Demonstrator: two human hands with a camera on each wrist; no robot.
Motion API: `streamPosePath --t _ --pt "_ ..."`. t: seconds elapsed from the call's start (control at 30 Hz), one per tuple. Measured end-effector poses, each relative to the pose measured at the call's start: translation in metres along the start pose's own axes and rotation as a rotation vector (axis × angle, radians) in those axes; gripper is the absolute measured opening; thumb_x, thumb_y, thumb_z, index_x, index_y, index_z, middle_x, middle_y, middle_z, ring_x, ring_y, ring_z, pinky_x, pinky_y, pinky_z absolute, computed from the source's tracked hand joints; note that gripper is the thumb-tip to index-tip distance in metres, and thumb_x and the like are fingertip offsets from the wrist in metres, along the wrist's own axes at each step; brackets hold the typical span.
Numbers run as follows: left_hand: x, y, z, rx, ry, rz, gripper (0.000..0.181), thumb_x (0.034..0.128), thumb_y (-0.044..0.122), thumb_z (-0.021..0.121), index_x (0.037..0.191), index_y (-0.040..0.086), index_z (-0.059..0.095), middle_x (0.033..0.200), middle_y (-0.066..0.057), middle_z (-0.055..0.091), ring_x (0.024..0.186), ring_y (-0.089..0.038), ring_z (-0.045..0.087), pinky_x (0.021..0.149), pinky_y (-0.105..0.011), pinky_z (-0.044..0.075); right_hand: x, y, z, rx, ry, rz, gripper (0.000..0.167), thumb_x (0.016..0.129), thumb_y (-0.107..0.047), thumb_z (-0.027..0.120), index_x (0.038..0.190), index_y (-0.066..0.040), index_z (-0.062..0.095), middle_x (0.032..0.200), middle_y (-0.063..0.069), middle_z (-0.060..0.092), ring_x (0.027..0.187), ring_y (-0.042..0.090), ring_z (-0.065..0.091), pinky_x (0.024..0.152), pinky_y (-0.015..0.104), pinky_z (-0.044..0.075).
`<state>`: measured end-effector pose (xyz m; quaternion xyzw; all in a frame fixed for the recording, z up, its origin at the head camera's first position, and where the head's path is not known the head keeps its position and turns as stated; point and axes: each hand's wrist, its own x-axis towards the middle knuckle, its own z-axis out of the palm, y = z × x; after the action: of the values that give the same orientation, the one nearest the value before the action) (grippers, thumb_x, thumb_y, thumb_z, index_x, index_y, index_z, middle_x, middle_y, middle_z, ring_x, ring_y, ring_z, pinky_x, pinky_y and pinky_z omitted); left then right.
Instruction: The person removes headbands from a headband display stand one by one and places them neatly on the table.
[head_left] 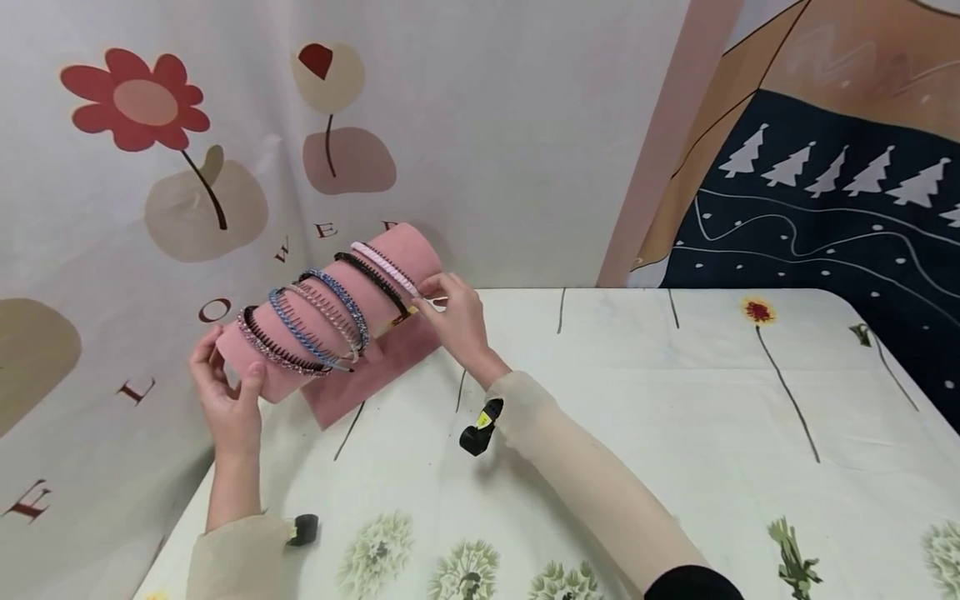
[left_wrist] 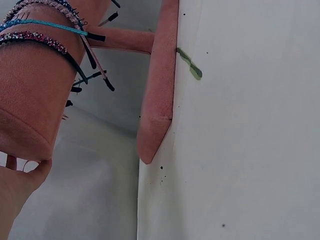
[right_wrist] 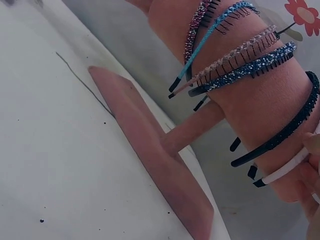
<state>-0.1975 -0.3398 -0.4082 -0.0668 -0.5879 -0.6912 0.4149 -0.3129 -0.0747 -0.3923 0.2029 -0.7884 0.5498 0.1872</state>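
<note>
A pink plush headband stand (head_left: 405,242) has a thick roll on a short post above a flat base (head_left: 397,367). My left hand (head_left: 231,408) grips the roll's left end, thumb in front, other fingers partly hidden behind. At the right end, my right hand (head_left: 457,323) pinches the lower part of a pale pink-white headband (head_left: 382,265) that lies around the roll. Beside it sits a black headband (right_wrist: 285,136). Farther left come a dark blue glittery headband (right_wrist: 245,70), a pinkish toothed one (right_wrist: 237,59), a light blue one (left_wrist: 50,25) and a pink-purple glittery one (left_wrist: 37,36).
The stand is on a table with a white flower-printed cloth (head_left: 645,400), close to the back edge. Behind hangs a printed curtain (head_left: 487,125). A dark tree-patterned cloth (head_left: 825,225) is at the right. Black wrist devices (head_left: 476,437) are worn on both sleeves.
</note>
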Motion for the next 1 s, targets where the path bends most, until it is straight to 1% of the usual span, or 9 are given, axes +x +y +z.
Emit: streamPosePath --t 0.03,0.2,0.27,0.5,0.6,0.83,1.0 --pt "0.000 -0.001 0.000 -0.004 0.001 -0.001 0.064 0.0815 0.009 0.076 0.139 0.006 0.047 0.136 -0.009 0.054 0.122 -0.019 0.048 0.088 -0.021 0.049 0.000 0.000 0.001 -0.013 0.005 0.000 0.017 0.089 -0.014 0.074 0.102 -0.006 0.067 0.102 0.007 0.068 0.096 0.018 0.070 0.085 0.030 0.059" --pt "0.000 -0.002 0.000 -0.012 0.000 0.002 0.063 0.0817 0.008 0.075 0.139 0.006 0.047 0.136 -0.009 0.053 0.122 -0.019 0.048 0.088 -0.021 0.049 0.000 -0.001 0.003 -0.060 0.021 -0.006 0.015 0.090 -0.015 0.072 0.102 -0.007 0.066 0.101 0.005 0.068 0.095 0.016 0.070 0.083 0.030 0.059" --pt "0.000 -0.003 -0.001 -0.014 -0.003 0.005 0.063 0.0820 0.008 0.074 0.139 0.007 0.047 0.136 -0.009 0.053 0.121 -0.019 0.048 0.088 -0.020 0.049 0.000 0.000 0.003 -0.053 0.023 -0.008 0.014 0.091 -0.014 0.072 0.102 -0.007 0.066 0.101 0.005 0.068 0.094 0.017 0.070 0.084 0.034 0.059" --pt "0.000 -0.003 0.000 -0.025 -0.008 0.009 0.061 0.0826 0.005 0.073 0.138 0.006 0.047 0.135 -0.008 0.054 0.121 -0.018 0.049 0.088 -0.019 0.050 0.002 0.000 0.003 -0.043 0.033 -0.005 0.013 0.091 -0.012 0.070 0.101 -0.006 0.065 0.099 0.006 0.068 0.091 0.018 0.071 0.082 0.035 0.060" --pt "0.000 -0.003 0.001 -0.030 -0.005 0.007 0.061 0.0826 0.005 0.072 0.138 0.006 0.047 0.135 -0.008 0.054 0.122 -0.018 0.048 0.088 -0.020 0.050 0.004 -0.001 0.001 -0.021 0.038 0.014 0.014 0.091 -0.011 0.070 0.102 -0.004 0.065 0.100 0.007 0.068 0.092 0.018 0.071 0.081 0.032 0.060" --pt "0.000 -0.003 0.000 -0.029 -0.008 0.005 0.062 0.0829 0.005 0.073 0.139 0.006 0.047 0.136 -0.008 0.054 0.123 -0.018 0.048 0.089 -0.020 0.049 0.012 -0.004 -0.006 0.007 0.052 0.085 0.015 0.093 -0.013 0.067 0.105 -0.004 0.063 0.101 0.008 0.070 0.093 0.017 0.070 0.079 0.021 0.057" --pt "0.000 -0.003 0.000 -0.032 -0.005 0.003 0.062 0.0826 0.005 0.073 0.139 0.006 0.047 0.135 -0.009 0.054 0.123 -0.018 0.048 0.089 -0.020 0.049 0.022 -0.004 -0.012 0.064 0.074 0.130 0.016 0.091 -0.010 0.067 0.104 -0.002 0.064 0.098 0.011 0.071 0.089 0.020 0.069 0.077 0.019 0.056"
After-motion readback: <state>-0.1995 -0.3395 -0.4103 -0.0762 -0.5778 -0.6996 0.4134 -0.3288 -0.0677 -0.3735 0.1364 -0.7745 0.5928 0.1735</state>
